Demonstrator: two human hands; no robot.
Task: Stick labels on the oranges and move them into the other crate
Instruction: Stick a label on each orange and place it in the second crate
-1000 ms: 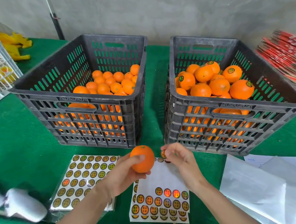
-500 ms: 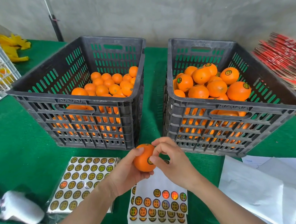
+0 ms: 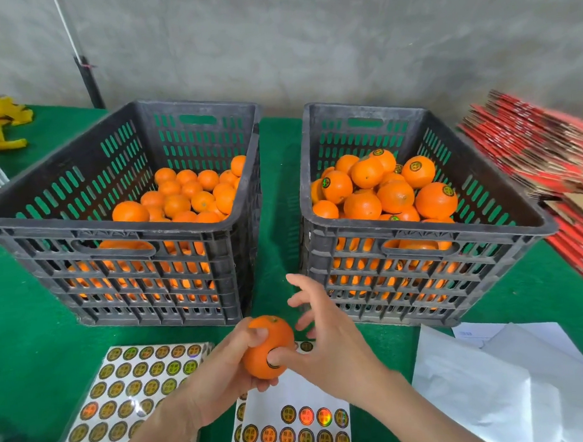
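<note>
Front-centre over green felt bench (image 3: pixel 26 336), before the gap btw crates: L hand (image 3: pixel 220 376) grip wraps round glossy orange (image 3: pixel 267 337), thumb on top, same as 0.5 s ago. R hand (image 3: pixel 327 347) changed: was curled tight on the fruit, now grip wide, fingers splayed, only thumb pressing round black-green label (image 3: pixel 272 366) onto orange's near side. 1 s ago label was off the fruit, in R fingertips. Left dark slatted plastic crate (image 3: pixel 122 250) holds unlabelled oranges; right dark slatted plastic crate (image 3: pixel 420 248) holds labelled ones. White sheet of round gold stickers (image 3: pixel 294 423) lies under both hands.
</note>
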